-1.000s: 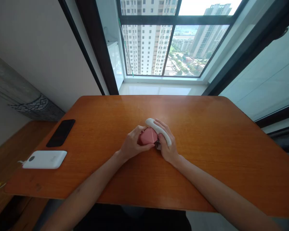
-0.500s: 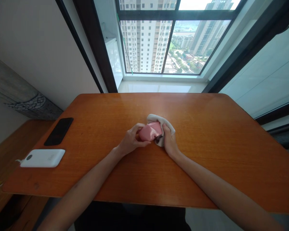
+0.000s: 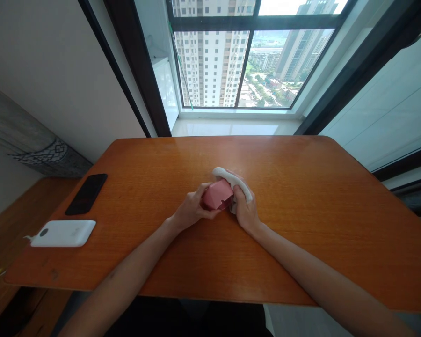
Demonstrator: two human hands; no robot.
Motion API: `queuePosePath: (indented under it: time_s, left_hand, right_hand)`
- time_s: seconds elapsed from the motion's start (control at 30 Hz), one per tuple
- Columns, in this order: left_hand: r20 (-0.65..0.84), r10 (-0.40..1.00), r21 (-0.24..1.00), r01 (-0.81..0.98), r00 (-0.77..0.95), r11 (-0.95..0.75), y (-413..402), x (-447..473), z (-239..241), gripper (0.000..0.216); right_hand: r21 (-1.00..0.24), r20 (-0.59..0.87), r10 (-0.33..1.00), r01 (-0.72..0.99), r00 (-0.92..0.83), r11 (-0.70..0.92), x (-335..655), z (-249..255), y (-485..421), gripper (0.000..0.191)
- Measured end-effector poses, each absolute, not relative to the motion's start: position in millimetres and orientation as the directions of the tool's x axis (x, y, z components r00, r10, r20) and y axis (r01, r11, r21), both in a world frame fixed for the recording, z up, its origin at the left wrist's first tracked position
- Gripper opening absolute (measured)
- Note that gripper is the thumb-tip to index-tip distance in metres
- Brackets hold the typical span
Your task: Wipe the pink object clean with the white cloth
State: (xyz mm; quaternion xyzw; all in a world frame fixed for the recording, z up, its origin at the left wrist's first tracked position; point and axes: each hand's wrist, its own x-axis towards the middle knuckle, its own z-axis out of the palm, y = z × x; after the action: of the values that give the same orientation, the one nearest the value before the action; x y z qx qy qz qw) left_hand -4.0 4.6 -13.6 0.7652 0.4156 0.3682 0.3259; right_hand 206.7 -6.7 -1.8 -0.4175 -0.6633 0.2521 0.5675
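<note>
Fingers of my left hand (image 3: 191, 211) curl round the pink case (image 3: 217, 194); my right hand (image 3: 244, 208) presses a white cloth (image 3: 235, 185) against it.

Both forearms reach forward and converge toward the middle, wrists low. The left hand (image 3: 191, 210) curls its fingers closed in a grip, thumb forward. The right hand (image 3: 244, 208) is likewise clenched, knuckles raised, close beside it.
</note>
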Motion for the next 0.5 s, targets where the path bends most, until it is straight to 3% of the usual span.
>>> queuePosePath:
  time_s: [0.1,0.23,0.3,0.4,0.5]
  left_hand:
    - [0.31,0.872,0.801,0.39,0.378,-0.454,3,-5,-15,0.07]
    - [0.335,0.864,0.801,0.37,0.376,-0.471,1,-6,-20,0.067]
    - [0.328,0.87,0.805,0.373,0.368,-0.461,1,-6,-20,0.065]
    - [0.312,0.879,0.809,0.384,0.361,-0.445,2,-4,-17,0.067]
    - [0.287,0.888,0.809,0.405,0.359,-0.426,1,-4,-13,0.066]
  right_hand:
    - [-0.822,0.52,0.854,0.268,-0.003,0.502,206,0,-9,0.045]
    - [-0.534,0.717,0.654,0.414,-0.241,0.737,208,6,-18,0.05]
    - [-0.5,0.727,0.631,0.42,-0.271,0.757,208,7,-19,0.05]
    - [-0.707,0.636,0.767,0.339,-0.079,0.621,204,3,-14,0.046]
    - [-0.911,0.395,0.917,0.152,0.049,0.384,199,-3,-7,0.05]
